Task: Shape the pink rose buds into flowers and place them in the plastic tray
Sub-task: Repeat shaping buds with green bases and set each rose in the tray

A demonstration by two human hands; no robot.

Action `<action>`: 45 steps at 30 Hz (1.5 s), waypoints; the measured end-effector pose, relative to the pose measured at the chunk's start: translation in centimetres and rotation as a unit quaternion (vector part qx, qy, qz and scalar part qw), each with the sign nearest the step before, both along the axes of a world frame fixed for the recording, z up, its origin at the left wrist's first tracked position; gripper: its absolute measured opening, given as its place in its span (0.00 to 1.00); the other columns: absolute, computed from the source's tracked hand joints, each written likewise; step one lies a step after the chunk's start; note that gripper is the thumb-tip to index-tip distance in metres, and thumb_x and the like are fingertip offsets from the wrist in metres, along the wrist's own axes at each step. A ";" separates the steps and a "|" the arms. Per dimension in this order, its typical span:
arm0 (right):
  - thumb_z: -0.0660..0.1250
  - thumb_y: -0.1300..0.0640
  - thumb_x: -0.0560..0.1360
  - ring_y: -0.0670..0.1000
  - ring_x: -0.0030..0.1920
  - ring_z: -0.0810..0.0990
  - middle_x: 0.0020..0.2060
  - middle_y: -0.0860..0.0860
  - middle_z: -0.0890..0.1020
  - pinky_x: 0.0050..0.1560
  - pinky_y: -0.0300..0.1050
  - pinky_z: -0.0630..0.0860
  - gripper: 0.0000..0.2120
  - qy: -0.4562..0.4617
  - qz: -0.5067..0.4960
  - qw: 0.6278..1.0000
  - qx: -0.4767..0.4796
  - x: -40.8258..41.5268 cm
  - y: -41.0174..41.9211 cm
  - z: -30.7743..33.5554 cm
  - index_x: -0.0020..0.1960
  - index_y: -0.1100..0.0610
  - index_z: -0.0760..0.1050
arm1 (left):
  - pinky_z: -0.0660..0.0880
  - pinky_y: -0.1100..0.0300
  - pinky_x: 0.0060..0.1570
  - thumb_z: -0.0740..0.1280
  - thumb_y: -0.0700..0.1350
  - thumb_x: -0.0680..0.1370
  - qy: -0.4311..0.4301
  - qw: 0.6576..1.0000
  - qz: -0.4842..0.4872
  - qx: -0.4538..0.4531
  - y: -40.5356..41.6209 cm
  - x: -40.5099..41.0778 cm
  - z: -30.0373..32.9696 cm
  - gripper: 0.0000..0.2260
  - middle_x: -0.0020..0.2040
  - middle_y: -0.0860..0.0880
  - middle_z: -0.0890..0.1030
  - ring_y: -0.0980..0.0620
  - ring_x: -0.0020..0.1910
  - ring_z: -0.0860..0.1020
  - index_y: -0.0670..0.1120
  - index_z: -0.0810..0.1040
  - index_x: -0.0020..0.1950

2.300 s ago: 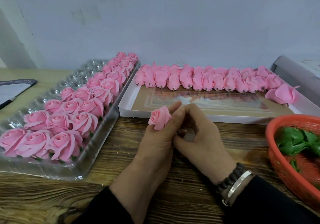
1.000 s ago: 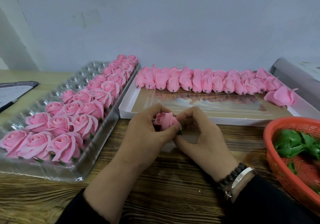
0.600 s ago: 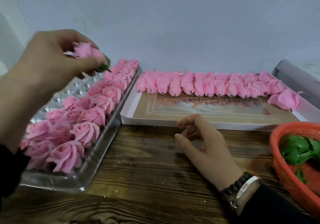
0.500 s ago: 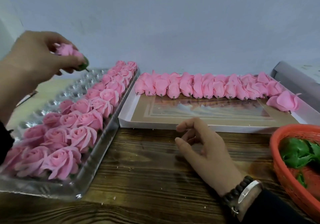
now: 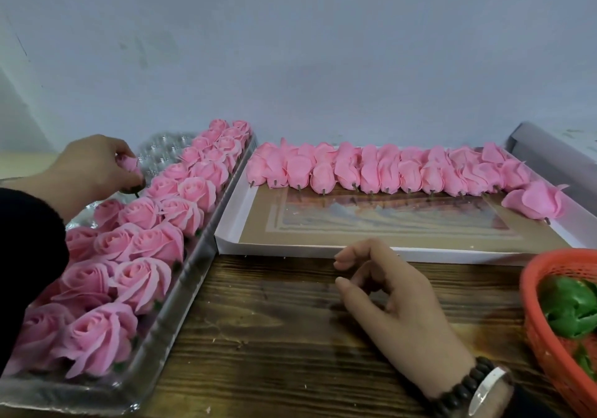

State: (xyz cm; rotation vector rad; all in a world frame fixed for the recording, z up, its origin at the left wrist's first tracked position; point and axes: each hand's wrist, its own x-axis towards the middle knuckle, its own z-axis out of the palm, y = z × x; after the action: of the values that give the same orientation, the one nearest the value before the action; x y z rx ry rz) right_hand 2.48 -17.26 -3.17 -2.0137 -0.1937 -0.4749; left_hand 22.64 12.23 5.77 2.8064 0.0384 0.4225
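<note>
holding rose point(image 5: 130, 165) in left hand point(image 5: 93, 172) over tray point(image 5: 181, 283) | right hand point(image 5: 392, 301) loose, empty

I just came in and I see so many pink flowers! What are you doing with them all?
A person is turning pink rose buds into open flowers. The left hand holds a shaped rose over the clear plastic tray, beside the rows of finished roses. The right hand rests on the wooden table, holding nothing. A row of closed buds waits in the white box, and a red basket holds green leaves.
</note>
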 end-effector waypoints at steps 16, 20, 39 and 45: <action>0.65 0.53 0.68 0.46 0.37 0.77 0.42 0.40 0.79 0.38 0.29 0.69 0.08 0.014 0.004 1.000 0.007 0.0 0.0 0.0 0.46 0.43 0.73 | 0.69 0.54 0.46 0.74 0.36 0.68 0.071 0.996 -0.017 0.054 0.4 0.4 -1.1 0.10 0.40 0.39 0.79 0.41 0.42 0.76 0.36 0.82 0.49; 0.64 0.53 0.68 0.45 0.38 0.77 0.42 0.40 0.78 0.38 0.30 0.70 0.08 0.021 0.006 1.000 0.004 0.0 0.0 0.0 0.46 0.43 0.72 | 0.70 0.52 0.48 0.74 0.34 0.68 0.072 0.996 -0.019 0.048 0.7 0.8 -1.8 0.10 0.38 0.40 0.79 0.41 0.42 0.75 0.36 0.82 0.48; 0.66 0.59 0.73 0.42 0.39 0.76 0.40 0.42 0.78 0.39 0.28 0.70 0.11 0.056 0.020 0.998 0.005 -0.1 -0.1 0.3 0.45 0.42 0.72 | 0.68 0.49 0.57 0.75 0.38 0.68 0.070 0.995 -0.014 0.075 -1.8 -2.1 2.4 0.23 0.57 0.32 0.76 0.35 0.54 0.75 0.38 0.75 0.62; 0.65 0.58 0.74 0.40 0.43 0.76 0.39 0.40 0.77 0.41 0.28 0.70 0.12 0.058 0.018 0.998 -0.012 -0.1 -0.2 0.3 0.44 0.40 0.70 | 0.69 0.53 0.54 0.70 0.44 0.73 0.001 0.991 -0.134 0.027 -9.3 -5.2 4.8 0.16 0.59 0.41 0.77 0.41 0.54 0.76 0.45 0.76 0.60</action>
State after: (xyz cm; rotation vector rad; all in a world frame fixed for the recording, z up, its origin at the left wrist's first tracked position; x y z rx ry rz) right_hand 2.39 -17.43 -2.88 -2.0506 -0.1647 -0.3330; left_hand 17.43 2.89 10.60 2.8110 -0.3494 0.3609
